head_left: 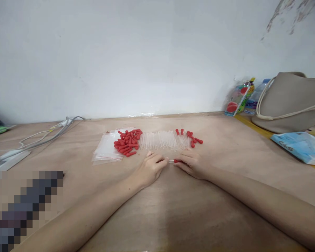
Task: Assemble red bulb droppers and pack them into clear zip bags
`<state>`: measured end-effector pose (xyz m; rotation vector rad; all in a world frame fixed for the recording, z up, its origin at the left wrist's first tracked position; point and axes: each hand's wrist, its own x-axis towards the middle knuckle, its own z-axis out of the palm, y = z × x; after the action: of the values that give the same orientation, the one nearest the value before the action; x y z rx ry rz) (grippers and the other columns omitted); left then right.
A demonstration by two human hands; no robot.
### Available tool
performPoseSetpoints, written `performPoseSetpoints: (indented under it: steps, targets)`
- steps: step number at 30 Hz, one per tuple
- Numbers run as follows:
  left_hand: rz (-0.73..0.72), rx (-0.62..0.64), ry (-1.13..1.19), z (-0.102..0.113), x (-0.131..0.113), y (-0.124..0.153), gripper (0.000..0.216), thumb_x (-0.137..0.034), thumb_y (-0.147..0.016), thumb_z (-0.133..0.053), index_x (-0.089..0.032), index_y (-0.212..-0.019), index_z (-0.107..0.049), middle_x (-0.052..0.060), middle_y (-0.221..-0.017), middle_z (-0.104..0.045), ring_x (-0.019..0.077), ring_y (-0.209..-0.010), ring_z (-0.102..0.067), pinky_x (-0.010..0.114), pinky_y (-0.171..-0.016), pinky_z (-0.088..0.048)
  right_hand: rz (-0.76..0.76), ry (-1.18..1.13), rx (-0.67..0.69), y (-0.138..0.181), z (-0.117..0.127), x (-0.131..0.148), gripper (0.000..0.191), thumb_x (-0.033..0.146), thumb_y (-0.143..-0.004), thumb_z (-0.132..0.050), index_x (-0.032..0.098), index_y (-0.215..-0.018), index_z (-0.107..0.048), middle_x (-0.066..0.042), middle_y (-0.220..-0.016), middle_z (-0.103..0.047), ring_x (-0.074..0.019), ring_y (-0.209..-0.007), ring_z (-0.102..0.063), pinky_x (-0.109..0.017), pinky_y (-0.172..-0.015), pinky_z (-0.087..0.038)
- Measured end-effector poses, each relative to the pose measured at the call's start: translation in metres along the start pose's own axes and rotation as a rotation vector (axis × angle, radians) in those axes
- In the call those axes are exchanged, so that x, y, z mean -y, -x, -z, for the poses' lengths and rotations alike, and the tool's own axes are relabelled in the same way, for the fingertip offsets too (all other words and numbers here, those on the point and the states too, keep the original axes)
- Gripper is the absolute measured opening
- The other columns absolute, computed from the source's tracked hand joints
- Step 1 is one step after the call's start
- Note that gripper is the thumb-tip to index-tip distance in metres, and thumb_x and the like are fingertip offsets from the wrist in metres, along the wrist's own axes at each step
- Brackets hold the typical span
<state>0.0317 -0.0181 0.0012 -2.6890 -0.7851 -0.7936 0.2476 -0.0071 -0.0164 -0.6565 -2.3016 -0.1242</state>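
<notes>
My left hand (152,167) is closed in a pinch on a clear thin tube (171,161), low over the table. Fingers of my right hand (193,163) are closed around a red rubber bulb (176,161) at the tube's right end. Beyond my hands lies a row of clear tubes (159,139), side by side. Left of that row, a heap of loose red bulbs (127,141) rests partly on clear zip bags (105,148). At the row's right end, several tubes have red bulbs (190,134) on them.
Grey and white cables (60,129) run to a power strip (10,159) on the left. Bottles (237,99), a grey bag (291,101) and a blue-and-white packet (299,147) stand or lie at the right. A white wall (147,59) closes off the back.
</notes>
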Motion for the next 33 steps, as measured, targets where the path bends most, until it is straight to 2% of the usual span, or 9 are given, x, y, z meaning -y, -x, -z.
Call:
performPoseSetpoints:
  steps: [3,8,10,13,21,28,33]
  targets:
    - [0.019,-0.006,-0.02,0.001,0.0,-0.001,0.023,-0.016,-0.089,-0.037,-0.017,-0.092,-0.06,0.005,-0.078,-0.062,0.0147,-0.071,-0.053,0.03,-0.07,-0.036,0.006,0.043,0.019,-0.002,-0.001,-0.001,0.015,0.024,-0.087,-0.046,0.017,-0.083,-0.058,-0.003,-0.071,-0.06,-0.0142,-0.068,-0.053,-0.029,-0.065,-0.037]
    - [0.18,-0.059,0.113,0.001,0.008,-0.003,0.018,-0.028,-0.087,-0.046,-0.018,-0.093,-0.06,0.003,-0.081,-0.065,0.0154,-0.077,-0.056,0.03,-0.073,-0.037,-0.047,0.104,-0.007,-0.006,0.005,-0.002,0.016,0.029,-0.085,-0.049,0.019,-0.083,-0.06,-0.002,-0.07,-0.062,-0.0139,-0.068,-0.054,-0.031,-0.07,-0.031]
    - [0.203,-0.054,0.129,0.001,0.011,-0.003,0.018,-0.03,-0.087,-0.047,-0.019,-0.092,-0.061,0.003,-0.082,-0.066,0.0153,-0.077,-0.057,0.031,-0.073,-0.037,-0.084,0.113,-0.03,-0.007,0.007,-0.003,0.016,0.031,-0.084,-0.052,0.019,-0.081,-0.061,-0.001,-0.07,-0.063,-0.0144,-0.069,-0.054,-0.032,-0.07,-0.029]
    - [0.187,-0.036,0.117,0.002,0.012,-0.003,0.02,-0.029,-0.087,-0.047,-0.019,-0.088,-0.063,0.003,-0.078,-0.066,0.0155,-0.074,-0.057,0.031,-0.072,-0.037,-0.1,0.076,-0.043,-0.008,0.008,-0.002,0.013,0.03,-0.082,-0.054,0.02,-0.08,-0.062,-0.002,-0.071,-0.063,-0.0148,-0.07,-0.054,-0.032,-0.069,-0.03]
    - [0.091,-0.113,0.122,-0.001,0.01,0.0,0.016,-0.024,-0.085,-0.049,-0.018,-0.087,-0.064,0.002,-0.071,-0.065,0.0147,-0.07,-0.055,0.03,-0.069,-0.038,-0.049,-0.074,-0.033,-0.008,0.004,0.004,0.012,0.024,-0.084,-0.05,0.017,-0.082,-0.06,-0.004,-0.07,-0.062,-0.0156,-0.069,-0.053,-0.03,-0.064,-0.039]
    - [0.065,-0.132,0.124,-0.003,0.007,0.0,0.015,-0.022,-0.085,-0.05,-0.017,-0.087,-0.064,0.003,-0.07,-0.064,0.0146,-0.069,-0.054,0.03,-0.067,-0.038,-0.017,-0.073,-0.022,-0.01,0.001,0.005,0.013,0.024,-0.084,-0.049,0.017,-0.083,-0.06,-0.004,-0.067,-0.06,-0.0156,-0.066,-0.052,-0.03,-0.061,-0.04]
    - [0.093,-0.113,0.148,-0.003,0.008,-0.001,0.017,-0.024,-0.086,-0.049,-0.017,-0.089,-0.063,0.002,-0.07,-0.063,0.0143,-0.069,-0.054,0.03,-0.068,-0.039,-0.059,-0.147,-0.005,-0.011,0.003,0.001,0.014,0.023,-0.084,-0.05,0.017,-0.085,-0.062,-0.005,-0.072,-0.061,-0.0159,-0.07,-0.053,-0.031,-0.064,-0.043]
